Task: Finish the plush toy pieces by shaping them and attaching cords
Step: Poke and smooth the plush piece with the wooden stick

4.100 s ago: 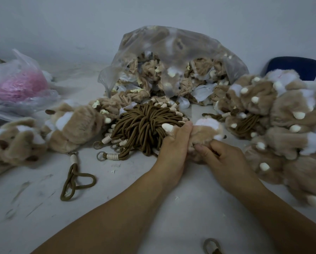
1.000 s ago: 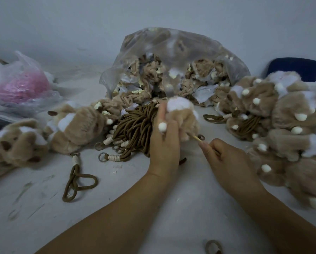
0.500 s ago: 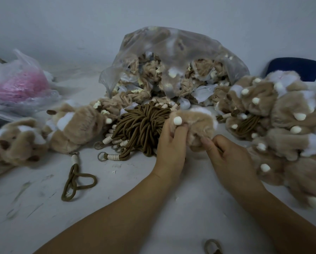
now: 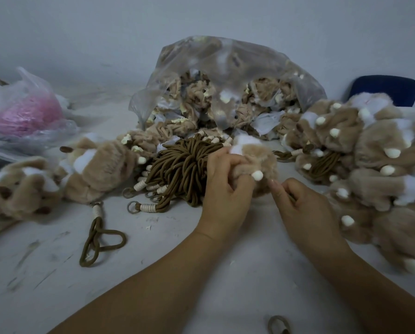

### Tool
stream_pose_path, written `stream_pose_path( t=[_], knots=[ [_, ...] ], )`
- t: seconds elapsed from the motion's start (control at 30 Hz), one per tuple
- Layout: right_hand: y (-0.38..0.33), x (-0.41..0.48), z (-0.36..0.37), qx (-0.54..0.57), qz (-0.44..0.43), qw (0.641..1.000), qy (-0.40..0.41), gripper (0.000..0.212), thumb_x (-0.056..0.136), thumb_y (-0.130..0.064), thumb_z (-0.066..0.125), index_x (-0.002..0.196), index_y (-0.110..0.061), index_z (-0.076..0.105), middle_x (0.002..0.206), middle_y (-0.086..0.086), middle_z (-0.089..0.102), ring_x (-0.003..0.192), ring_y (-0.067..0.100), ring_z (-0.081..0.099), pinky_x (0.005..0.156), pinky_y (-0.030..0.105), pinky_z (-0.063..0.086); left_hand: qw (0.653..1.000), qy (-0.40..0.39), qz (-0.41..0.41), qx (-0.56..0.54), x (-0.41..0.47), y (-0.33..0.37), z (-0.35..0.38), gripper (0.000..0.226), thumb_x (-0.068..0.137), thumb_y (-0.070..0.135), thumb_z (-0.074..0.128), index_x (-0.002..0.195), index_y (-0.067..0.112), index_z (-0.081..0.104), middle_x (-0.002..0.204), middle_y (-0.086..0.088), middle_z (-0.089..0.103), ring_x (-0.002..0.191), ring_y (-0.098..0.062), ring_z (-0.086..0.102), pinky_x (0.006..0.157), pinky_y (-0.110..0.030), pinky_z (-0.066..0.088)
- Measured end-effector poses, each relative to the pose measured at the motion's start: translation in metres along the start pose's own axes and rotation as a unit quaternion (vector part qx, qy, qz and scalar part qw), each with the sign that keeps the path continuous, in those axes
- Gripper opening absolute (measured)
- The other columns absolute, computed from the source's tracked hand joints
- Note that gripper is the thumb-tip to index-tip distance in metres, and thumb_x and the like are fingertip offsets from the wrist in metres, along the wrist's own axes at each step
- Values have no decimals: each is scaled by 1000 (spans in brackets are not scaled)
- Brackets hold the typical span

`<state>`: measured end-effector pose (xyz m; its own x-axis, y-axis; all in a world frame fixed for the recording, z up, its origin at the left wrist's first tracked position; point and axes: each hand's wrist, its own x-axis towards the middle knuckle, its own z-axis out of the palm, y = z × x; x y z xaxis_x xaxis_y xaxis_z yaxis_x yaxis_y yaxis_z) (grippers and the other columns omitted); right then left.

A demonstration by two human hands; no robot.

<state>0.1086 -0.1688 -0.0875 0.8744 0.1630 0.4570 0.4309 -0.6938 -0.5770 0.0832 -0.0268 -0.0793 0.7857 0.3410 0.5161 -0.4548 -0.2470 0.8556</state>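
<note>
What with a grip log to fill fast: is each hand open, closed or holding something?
Left hand: closed, gripping the plush piece.
Right hand: closed, pinching the same piece's lower edge, it seems.

Single head-worn view, wide-angle. Looks forward and down across the scuffed white tabletop (image 4: 57, 273) close below, facing the plain grey wall (image 4: 81, 32) behind it.
</note>
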Motion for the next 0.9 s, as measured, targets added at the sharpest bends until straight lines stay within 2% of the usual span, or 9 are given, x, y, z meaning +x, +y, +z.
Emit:
stream_pose_path(
  t=[0.03, 0.1, 0.17, 0.27, 0.37, 0.47, 0.6, 0.73, 0.9],
  knots=[
    [0, 0, -1, 5, 0, 1000, 3, 54, 81, -71, 27, 61, -21, 39, 50, -4, 46, 51, 9, 46, 47, 31, 32, 1000, -2, 6, -11, 1, 0, -1, 5, 79, 34, 51, 82, 33, 55, 119, 16, 45, 115, 13, 43, 91, -1, 32],
    [0, 1, -1, 18, -1, 1000, 10, 51, 81, -70, 28, 59, -24, 36, 55, -11, 51, 54, 8, 48, 47, 30, 29, 999, 8, 21, -23, 1, 0, -3, 19, 85, 37, 45, 78, 26, 58, 113, 17, 50, 109, 13, 47, 91, -4, 34],
    [-1, 0, 0, 18, 1, 1000, 6, 51, 80, -71, 27, 59, -25, 37, 62, -19, 54, 60, 4, 50, 47, 29, 29, 999, 31, 12, -38, 3, 0, -4, 28, 94, 40, 44, 75, 26, 59, 99, 12, 56, 98, 4, 55, 89, -16, 42],
    [-1, -2, 3, 25, -4, 1000, -4, 50, 80, -71, 29, 61, -27, 42, 67, -17, 56, 64, 5, 51, 49, 29, 31, 994, 71, -45, -68, 6, -1, -4, 32, 100, 32, 55, 70, 21, 55, 82, 3, 59, 79, -8, 57, 77, -32, 50],
    [-1, -1, 2, 24, -7, 1000, 7, 51, 79, -70, 27, 61, -25, 43, 56, -7, 52, 57, 7, 50, 49, 29, 30, 990, 65, -83, -95, 8, 0, -2, 22, 94, 27, 66, 79, 19, 52, 73, 11, 59, 69, -5, 58, 65, -26, 53],
    [-1, 1, 1, 19, -7, 1000, 15, 49, 78, -69, 26, 61, -26, 42, 51, -8, 48, 54, 6, 48, 49, 28, 27, 985, 36, -96, -138, 11, -1, -1, 13, 92, 23, 68, 96, 25, 56, 88, 10, 66, 75, 1, 65, 67, -18, 54],
    [0, 1, 1, 5, -11, 1000, 9, 46, 82, -65, 32, 63, -24, 44, 52, -7, 49, 56, 6, 49, 50, 28, 31, 980, -3, -155, -123, 10, -3, -3, 7, 90, 36, 66, 92, 30, 69, 100, -2, 73, 98, -18, 69, 87, -41, 58],
    [0, 1, 4, 7, -13, 1000, -5, 50, 79, -70, 29, 63, -25, 43, 52, -6, 48, 56, 8, 50, 51, 31, 36, 979, 47, -154, -121, 11, -8, -5, 8, 87, 28, 62, 91, 24, 68, 81, 9, 70, 76, -1, 67, 62, -18, 52],
    [5, 3, 1, -2, -4, 1000, -8, 53, 79, -74, 28, 62, -26, 41, 55, -8, 51, 50, 8, 46, 48, 30, 30, 981, 71, -136, -115, 14, -6, -7, 10, 92, 12, 61, 85, 19, 64, 66, 18, 65, 62, 6, 59, 56, -12, 47]
  ],
)
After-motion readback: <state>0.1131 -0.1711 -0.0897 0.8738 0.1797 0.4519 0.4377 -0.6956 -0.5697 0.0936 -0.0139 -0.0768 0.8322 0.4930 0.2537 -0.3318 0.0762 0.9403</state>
